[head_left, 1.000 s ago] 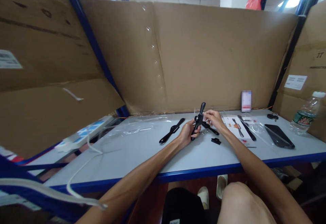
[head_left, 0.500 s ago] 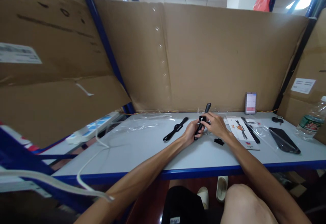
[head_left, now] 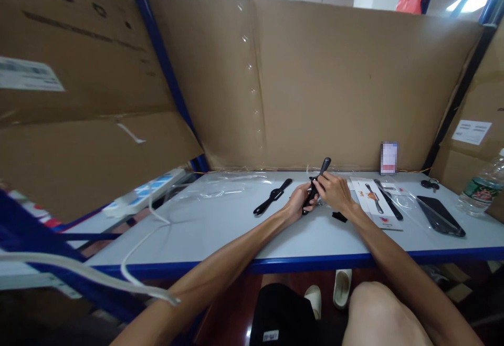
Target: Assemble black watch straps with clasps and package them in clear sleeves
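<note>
A black spokeshave [head_left: 325,165] is held tilted over the table, one handle pointing up and away. My left hand [head_left: 298,202] is wrapped round its lower part. The fingers of my right hand [head_left: 334,190] are pinched at its middle, hiding most of the centre; any small part between them cannot be made out. Left of my hands, a second black spokeshave [head_left: 272,198] lies on the table. Just below my right hand lies a small black piece [head_left: 339,217], partly covered by the wrist.
Right of my hands lie a printed card [head_left: 366,199] picturing the tool, a long black piece [head_left: 389,201], a dark phone [head_left: 440,216], keys [head_left: 430,184] and a bottle [head_left: 481,191]. Clear plastic wrap [head_left: 220,191] and a white cable [head_left: 151,209] lie left. Cardboard [head_left: 315,83] walls the back.
The right fingers have closed in over the middle of the spokeshave, covering more of it. The view has shifted slightly; things on the table stay in place.
</note>
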Demonstrator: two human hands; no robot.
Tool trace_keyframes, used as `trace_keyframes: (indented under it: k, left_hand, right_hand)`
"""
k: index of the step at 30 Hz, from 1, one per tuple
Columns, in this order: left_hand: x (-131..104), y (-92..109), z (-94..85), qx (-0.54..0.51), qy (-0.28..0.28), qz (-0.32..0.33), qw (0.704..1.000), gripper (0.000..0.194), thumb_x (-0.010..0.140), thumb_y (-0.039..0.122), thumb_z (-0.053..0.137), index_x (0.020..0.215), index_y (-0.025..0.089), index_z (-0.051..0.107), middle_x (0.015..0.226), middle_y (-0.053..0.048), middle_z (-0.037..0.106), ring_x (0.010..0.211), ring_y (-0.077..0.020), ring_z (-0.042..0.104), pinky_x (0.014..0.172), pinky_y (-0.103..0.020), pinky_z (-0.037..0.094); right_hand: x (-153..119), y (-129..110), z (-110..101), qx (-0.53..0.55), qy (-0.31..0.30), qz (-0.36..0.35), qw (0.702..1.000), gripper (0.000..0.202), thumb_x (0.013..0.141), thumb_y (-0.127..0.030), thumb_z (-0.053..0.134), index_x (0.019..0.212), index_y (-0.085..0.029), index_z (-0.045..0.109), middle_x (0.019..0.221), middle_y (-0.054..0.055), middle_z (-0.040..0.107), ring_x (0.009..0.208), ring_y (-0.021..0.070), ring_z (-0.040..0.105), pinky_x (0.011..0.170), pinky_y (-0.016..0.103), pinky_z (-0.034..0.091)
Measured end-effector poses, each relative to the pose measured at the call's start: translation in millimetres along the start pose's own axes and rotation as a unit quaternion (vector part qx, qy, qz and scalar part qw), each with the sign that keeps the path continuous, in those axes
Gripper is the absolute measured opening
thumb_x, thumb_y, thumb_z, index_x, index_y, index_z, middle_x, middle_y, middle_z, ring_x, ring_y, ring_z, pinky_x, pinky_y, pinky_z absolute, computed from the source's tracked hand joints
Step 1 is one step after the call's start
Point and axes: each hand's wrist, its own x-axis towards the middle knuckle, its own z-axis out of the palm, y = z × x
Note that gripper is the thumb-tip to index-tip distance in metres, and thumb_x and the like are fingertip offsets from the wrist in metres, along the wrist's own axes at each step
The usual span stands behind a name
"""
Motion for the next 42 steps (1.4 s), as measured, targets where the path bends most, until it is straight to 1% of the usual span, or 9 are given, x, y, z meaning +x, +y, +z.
trace_keyframes:
  k: [5,8,11,16,21,25,36,39,42]
  left_hand:
    - [0,1,-0.5,-0.022,-0.016,-0.012,1.000,0.019,0.091,0.035,0.051,0.087,0.017,0.051,0.062,0.000,0.048,0.044,-0.0076,0.037,0.036,-0.014,0.019]
    - [0,4,-1.7,-0.053,-0.020,-0.045,0.997,0.020,0.093,0.035,0.046,0.084,0.017,0.049,0.063,0.000,0.047,0.044,-0.0073,0.036,0.035,-0.014,0.019]
    - [1,5,-3.3,-0.071,-0.026,-0.062,0.995,0.020,0.094,0.034,0.043,0.083,0.017,0.048,0.064,0.000,0.047,0.045,-0.0075,0.036,0.034,-0.014,0.020]
    - [2,4,-5.1,-0.076,-0.026,-0.061,0.995,0.022,0.094,0.034,0.045,0.082,0.017,0.049,0.065,-0.001,0.046,0.045,-0.0076,0.036,0.034,-0.014,0.021]
    - [2,5,-4.7,-0.060,-0.010,-0.057,0.997,0.024,0.095,0.033,0.040,0.082,0.016,0.050,0.064,0.000,0.046,0.045,-0.0073,0.036,0.034,-0.014,0.019]
    - [1,4,-3.8,-0.046,-0.011,-0.053,0.997,0.021,0.093,0.034,0.045,0.081,0.017,0.049,0.064,-0.001,0.047,0.045,-0.0072,0.037,0.035,-0.014,0.018]
    - [-1,0,-0.4,0.033,0.045,0.052,0.997,0.022,0.089,0.033,0.053,0.075,0.017,0.049,0.060,0.000,0.048,0.044,-0.0072,0.039,0.036,-0.015,0.019]
    - [-3,2,0.1,0.019,0.050,0.053,0.997,0.022,0.091,0.035,0.051,0.078,0.018,0.049,0.060,0.000,0.048,0.044,-0.0073,0.039,0.036,-0.014,0.019]
    - [-3,6,-1.4,-0.032,0.017,0.023,0.999,0.023,0.094,0.039,0.047,0.083,0.019,0.048,0.061,0.001,0.046,0.043,-0.0073,0.036,0.035,-0.014,0.019]
  right_hand:
    - [7,0,9,0.181,0.015,0.137,0.974,0.041,0.096,-0.035,0.047,0.062,-0.019,0.063,0.062,0.002,0.064,0.060,0.0156,0.056,0.057,0.025,0.033]
    - [9,5,7,0.216,0.054,0.138,0.965,0.040,0.097,-0.042,0.044,0.073,-0.020,0.068,0.061,0.001,0.063,0.057,0.0147,0.053,0.057,0.024,0.032]
    - [6,7,2,0.197,0.041,0.089,0.975,0.033,0.097,-0.040,0.044,0.091,-0.022,0.071,0.070,0.001,0.068,0.063,0.0154,0.056,0.061,0.024,0.033]
    - [1,5,0,0.096,0.013,0.038,0.995,0.029,0.098,-0.034,0.046,0.087,-0.021,0.070,0.083,0.006,0.073,0.073,0.0183,0.062,0.064,0.026,0.032]
    - [0,6,-4,0.036,-0.009,-0.010,0.999,0.028,0.095,-0.036,0.057,0.118,-0.023,0.063,0.101,0.008,0.073,0.081,0.0209,0.065,0.065,0.027,0.033]
    - [1,5,-8,-0.014,-0.043,-0.040,0.998,0.019,0.097,-0.032,0.053,0.106,-0.022,0.066,0.100,0.009,0.073,0.082,0.0211,0.066,0.063,0.028,0.032]
    - [1,-13,-5,-0.040,-0.063,0.021,0.997,0.026,0.103,-0.034,0.042,0.110,-0.018,0.062,0.100,0.016,0.074,0.082,0.0247,0.068,0.061,0.029,0.031]
    - [1,-13,-4,-0.012,-0.035,0.039,0.999,0.027,0.102,-0.040,0.044,0.108,-0.020,0.062,0.097,0.012,0.074,0.080,0.0224,0.067,0.060,0.028,0.029]
    - [2,-7,-4,0.035,0.026,0.092,0.995,0.031,0.103,-0.044,0.041,0.099,-0.022,0.063,0.086,0.007,0.074,0.074,0.0193,0.066,0.060,0.027,0.027]
